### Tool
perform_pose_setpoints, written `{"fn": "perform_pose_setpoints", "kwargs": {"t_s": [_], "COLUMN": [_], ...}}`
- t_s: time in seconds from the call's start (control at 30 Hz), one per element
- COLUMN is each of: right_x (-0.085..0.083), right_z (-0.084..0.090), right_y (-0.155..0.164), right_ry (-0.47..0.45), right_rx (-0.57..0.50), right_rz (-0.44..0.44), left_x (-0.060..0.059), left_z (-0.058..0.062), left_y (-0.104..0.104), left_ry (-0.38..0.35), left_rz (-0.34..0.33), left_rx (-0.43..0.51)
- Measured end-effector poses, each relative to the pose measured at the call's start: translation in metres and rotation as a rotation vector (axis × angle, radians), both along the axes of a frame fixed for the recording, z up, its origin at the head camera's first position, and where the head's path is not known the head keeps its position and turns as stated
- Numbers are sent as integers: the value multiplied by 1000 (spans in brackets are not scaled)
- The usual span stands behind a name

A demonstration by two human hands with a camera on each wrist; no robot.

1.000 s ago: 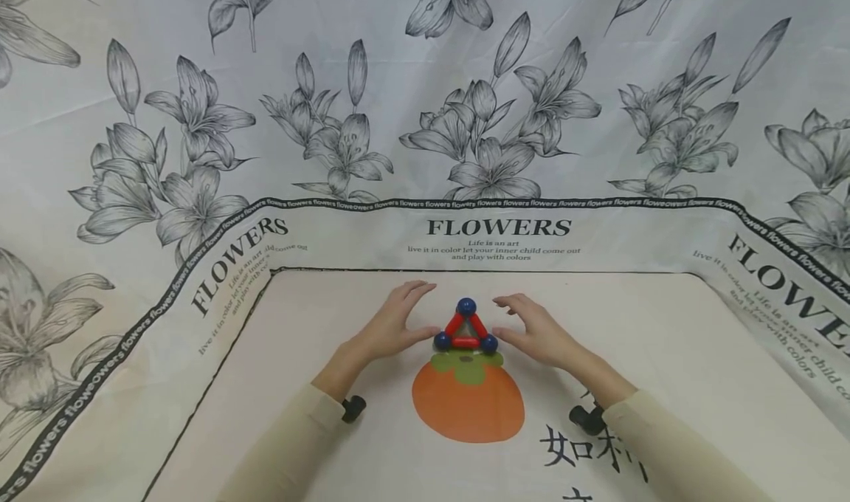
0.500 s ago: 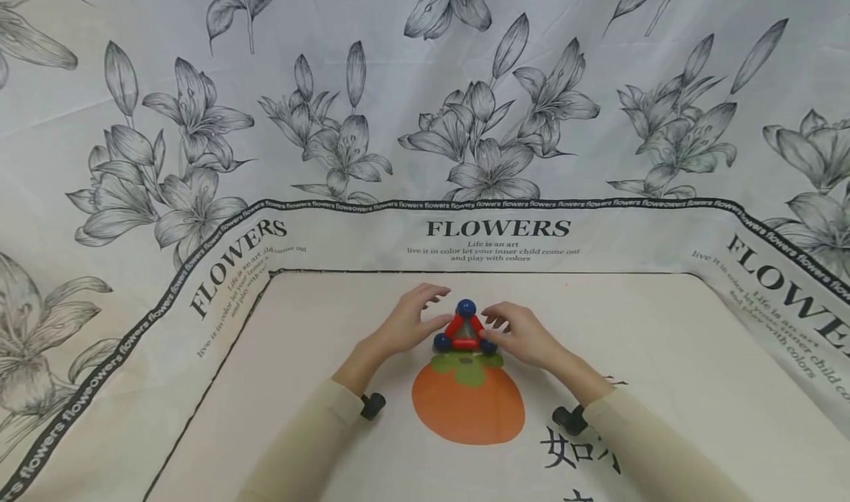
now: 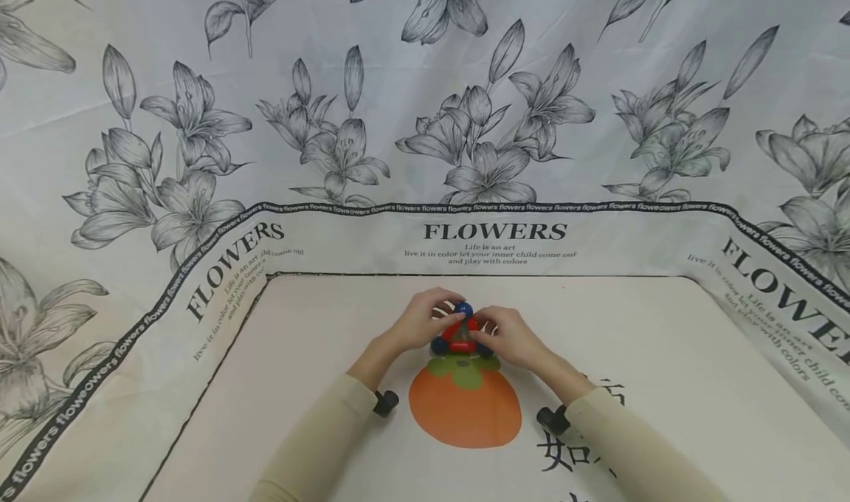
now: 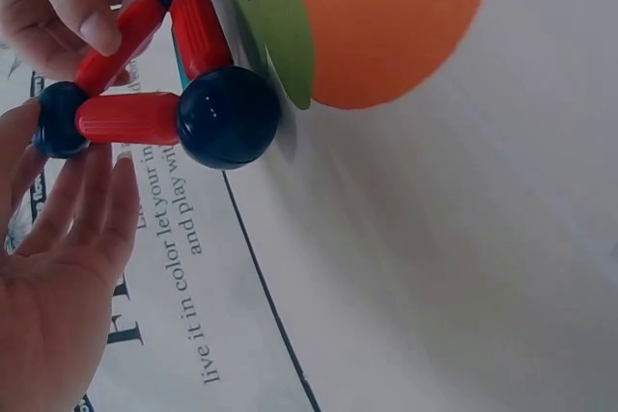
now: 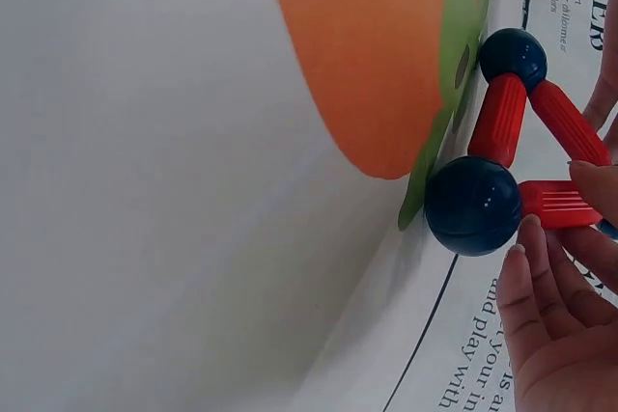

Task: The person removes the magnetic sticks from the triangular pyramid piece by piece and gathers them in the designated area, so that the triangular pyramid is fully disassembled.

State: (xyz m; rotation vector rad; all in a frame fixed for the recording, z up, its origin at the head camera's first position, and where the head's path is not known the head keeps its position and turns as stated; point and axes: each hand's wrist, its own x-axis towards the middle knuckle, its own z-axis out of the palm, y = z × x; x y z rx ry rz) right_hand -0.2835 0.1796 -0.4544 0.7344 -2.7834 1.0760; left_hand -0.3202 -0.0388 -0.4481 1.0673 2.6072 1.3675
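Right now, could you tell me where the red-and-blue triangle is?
In the head view the triangle sits mid-table, just above the printed orange persimmon, between the left hand and right hand.

Head looks down; wrists closely share the triangle.

You are looking at a small triangle built from three ribbed red plastic rods and three glossy dark blue balls, one ball sitting at each corner. It is standing on the cream printed cloth mat, nearer the mat's far edge than its near one and about midway between its left and right edges. Its bottom rod is lying level between the two lower balls, just at the green leaf top of the printed orange fruit. The third ball is sitting at the apex, toward the far edge.
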Motion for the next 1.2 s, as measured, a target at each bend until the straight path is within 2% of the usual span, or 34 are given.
{"fn": "perform_pose_setpoints", "kwargs": {"t_s": [0.23, 0.47, 0.8, 1.2], "right_x": [-1, -3, -2, -2], "right_z": [-3, -2, -6, -3], "right_y": [-3, 0, -3, -3], "right_ry": [4, 20, -8, -8], "right_rx": [16, 24, 39, 27], "right_rz": [-6, -10, 8, -3], "left_x": [0, -1, 1, 1], "left_z": [-4, -4, -6, -2], "left_y": [5, 7, 5, 5], "left_ry": [-32, -38, -60, -77], "left_rz": [0, -1, 18, 38], "left_rx": [12, 30, 25, 27]}}
